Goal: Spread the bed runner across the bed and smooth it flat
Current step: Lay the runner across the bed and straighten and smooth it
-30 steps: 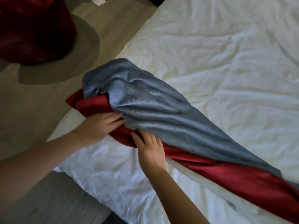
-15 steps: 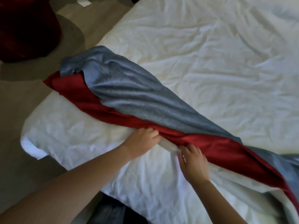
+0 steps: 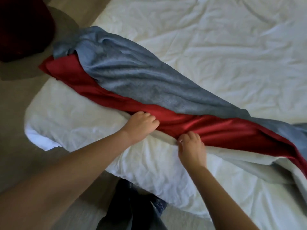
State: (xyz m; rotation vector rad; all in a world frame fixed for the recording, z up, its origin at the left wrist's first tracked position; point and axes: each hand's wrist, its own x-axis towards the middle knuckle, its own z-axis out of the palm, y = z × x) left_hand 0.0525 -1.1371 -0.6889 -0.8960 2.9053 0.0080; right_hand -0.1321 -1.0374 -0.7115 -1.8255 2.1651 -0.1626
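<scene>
The bed runner (image 3: 149, 87) lies bunched in a long diagonal roll across the white bed (image 3: 216, 47), from upper left to the right edge. Its grey side faces up and its shiny red side (image 3: 207, 128) shows along the near edge. My left hand (image 3: 141, 127) grips the red edge near the middle of the roll, fingers curled into the fabric. My right hand (image 3: 191, 146) pinches the same edge a little further right, where a pale lining shows below the red.
The bed's corner (image 3: 41, 138) is at the left, with beige floor beyond it. A dark red round seat (image 3: 23, 29) stands on the floor at upper left. My legs in dark trousers (image 3: 132, 205) are against the bed's near side.
Both hands have slid to the right along the runner's red edge, away from its left end. The view has shifted with them, so the bed's corner now shows.
</scene>
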